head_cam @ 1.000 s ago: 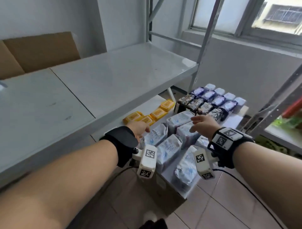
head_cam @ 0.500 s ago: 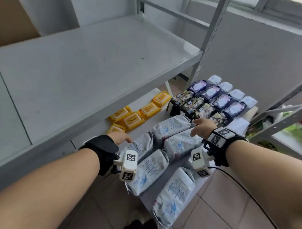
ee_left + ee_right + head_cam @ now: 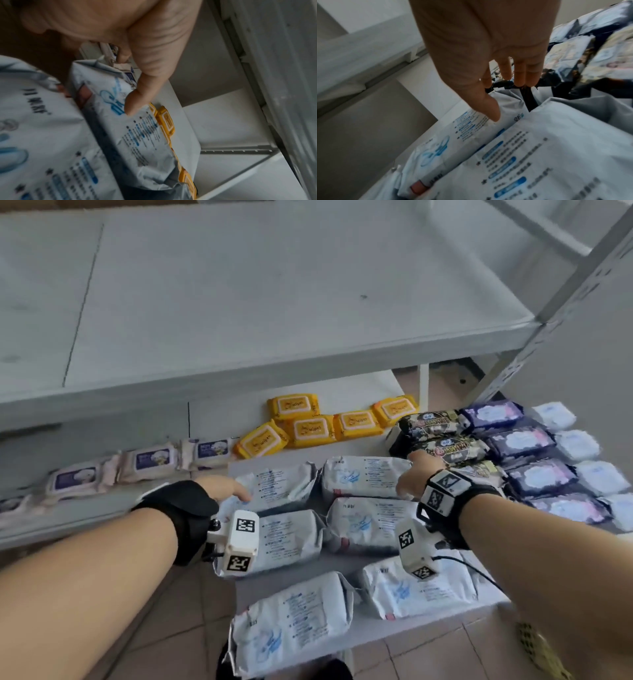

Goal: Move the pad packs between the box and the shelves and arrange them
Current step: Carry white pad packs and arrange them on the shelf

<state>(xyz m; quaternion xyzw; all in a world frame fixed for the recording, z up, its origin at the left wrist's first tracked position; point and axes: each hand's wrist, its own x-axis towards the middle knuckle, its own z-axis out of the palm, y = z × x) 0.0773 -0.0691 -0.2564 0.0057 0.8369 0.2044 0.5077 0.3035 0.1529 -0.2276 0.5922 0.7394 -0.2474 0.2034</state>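
Observation:
Several white pad packs with blue print lie in two columns on a low white board (image 3: 356, 563). My left hand (image 3: 229, 491) is on the far-left pack (image 3: 281, 484). In the left wrist view its thumb (image 3: 137, 102) presses the top of this pack (image 3: 145, 135) while a finger reaches down behind the pack's end. My right hand (image 3: 409, 474) rests on the right end of the far-right pack (image 3: 363, 477). In the right wrist view its thumb (image 3: 491, 112) touches that pack (image 3: 467, 129) and the straight fingers (image 3: 525, 77) hang over its far end.
Yellow wipe packs (image 3: 308, 426) and pink wipe packs (image 3: 147, 460) lie behind the white ones. Dark printed packs (image 3: 445, 446), purple packs (image 3: 520, 440) and small pale packs (image 3: 579, 443) fill the right. A grey upper shelf (image 3: 274, 302) overhangs, with its post (image 3: 555, 309) on the right. Tiled floor (image 3: 185, 604) lies below.
My head has tilted down and come closer to the low shelf. Both hands have dropped from above the packs onto the two farthest white packs.

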